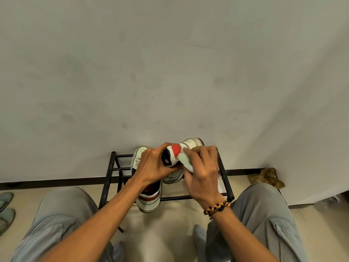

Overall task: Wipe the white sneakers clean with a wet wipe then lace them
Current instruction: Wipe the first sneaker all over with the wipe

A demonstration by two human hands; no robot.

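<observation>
A white sneaker [190, 143] with a red and navy heel is lifted above the rack, heel toward me. My left hand [153, 164] grips it around the heel collar. My right hand [203, 173] pinches a pale wet wipe [186, 159] and presses it against the sneaker's side by the red patch. The second white sneaker [148, 200] rests on the black metal shoe rack [108, 178], mostly hidden under my left wrist. No laces can be made out on the held sneaker.
The rack stands against a pale wall, between my knees in grey trousers. A white sheet [220, 183] lies on the rack under my right hand. Grey slippers [6, 208] sit at far left, and a crumpled brown object [266, 177] lies in the right corner.
</observation>
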